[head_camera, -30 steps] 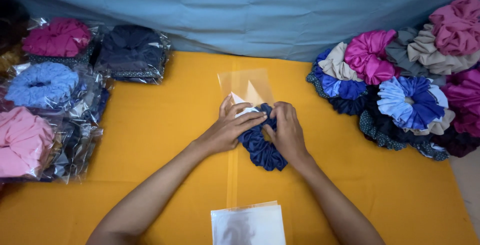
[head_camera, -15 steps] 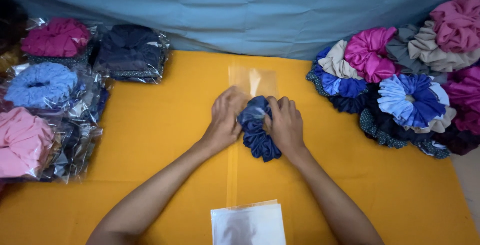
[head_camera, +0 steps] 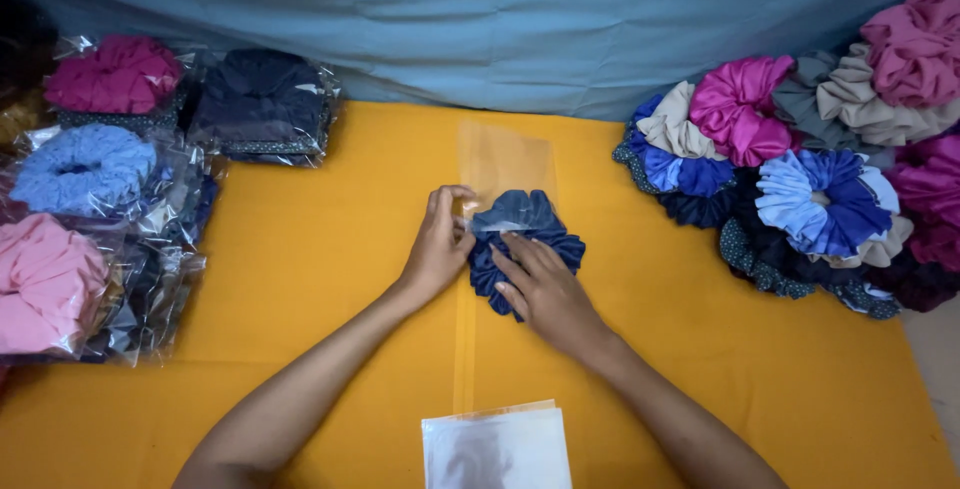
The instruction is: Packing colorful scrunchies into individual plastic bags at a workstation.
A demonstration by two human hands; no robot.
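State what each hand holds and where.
Left hand pinches the clear plastic bag at its open edge; right hand presses flat on the dark blue fabric scrunchie.

Far left, a stack of bagged scrunchies (head_camera: 95, 219) in clear wrap: magenta one (head_camera: 115, 74) at top, light blue one (head_camera: 85, 169) just below, pale pink one (head_camera: 45, 284) nearest the front edge. Next to the magenta, a dark navy bagged pack (head_camera: 262, 104). Over on the right, a loose heap of scrunchies (head_camera: 800, 169), no wrap: bright pink (head_camera: 740, 109), beige (head_camera: 672, 129), blue & white (head_camera: 822, 199), mauve (head_camera: 915, 44) up top, dark dotted ones underneath. Orange tabletop (head_camera: 310, 279) carries it all, w/ blue-grey cloth (head_camera: 520, 19) behind. Front centre, a pile of empty clear bags (head_camera: 497, 446).
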